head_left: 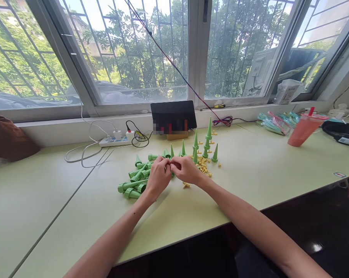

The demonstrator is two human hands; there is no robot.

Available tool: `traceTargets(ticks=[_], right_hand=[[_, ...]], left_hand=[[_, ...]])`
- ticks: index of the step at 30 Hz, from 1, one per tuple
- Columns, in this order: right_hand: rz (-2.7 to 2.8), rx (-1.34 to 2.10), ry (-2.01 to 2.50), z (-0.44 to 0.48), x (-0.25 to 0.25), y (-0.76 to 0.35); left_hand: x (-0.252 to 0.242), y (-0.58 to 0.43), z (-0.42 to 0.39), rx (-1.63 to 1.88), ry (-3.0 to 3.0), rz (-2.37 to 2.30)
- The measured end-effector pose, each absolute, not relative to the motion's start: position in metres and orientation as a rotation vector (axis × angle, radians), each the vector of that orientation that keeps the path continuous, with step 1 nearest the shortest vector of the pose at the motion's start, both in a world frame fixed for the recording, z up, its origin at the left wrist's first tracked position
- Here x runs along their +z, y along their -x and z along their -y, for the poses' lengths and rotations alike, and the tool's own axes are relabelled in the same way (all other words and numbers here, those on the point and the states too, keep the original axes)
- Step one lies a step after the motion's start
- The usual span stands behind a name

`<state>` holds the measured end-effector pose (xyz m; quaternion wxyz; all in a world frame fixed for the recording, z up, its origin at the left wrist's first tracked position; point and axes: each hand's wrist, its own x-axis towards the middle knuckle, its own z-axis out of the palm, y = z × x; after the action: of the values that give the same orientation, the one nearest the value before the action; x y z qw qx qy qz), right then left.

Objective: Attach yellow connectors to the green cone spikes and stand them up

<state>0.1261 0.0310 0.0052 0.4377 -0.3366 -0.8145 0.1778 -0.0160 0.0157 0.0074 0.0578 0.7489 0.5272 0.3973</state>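
Note:
My left hand and my right hand meet over the middle of the table, fingers pinched together. A green plastic spike points up just above my fingertips, and a bit of green shows below them; my left fingers seem closed round it. What my right fingers pinch is hidden. Left of my hands lies a heap of green spikes with ribbed caps. Small yellow plastic valves are piled beside my right hand. Behind them, several green spikes stand upright, some stacked with yellow valves sticking out sideways.
A dark tablet leans on a cardboard block at the back. Left of it is a power strip with trailing cables. On the right are a red drink cup, plastic packets and a black strap. The table's front edge runs below my forearms.

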Motion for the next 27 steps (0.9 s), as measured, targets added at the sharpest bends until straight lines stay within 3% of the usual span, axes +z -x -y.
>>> traceTargets(ticks=[27], right_hand=[[2.063,0.416,0.863,-0.0318,0.0035,-0.1266]], left_hand=[[0.0046,0.0161,-0.0169,1.154,-2.311,-1.592]])
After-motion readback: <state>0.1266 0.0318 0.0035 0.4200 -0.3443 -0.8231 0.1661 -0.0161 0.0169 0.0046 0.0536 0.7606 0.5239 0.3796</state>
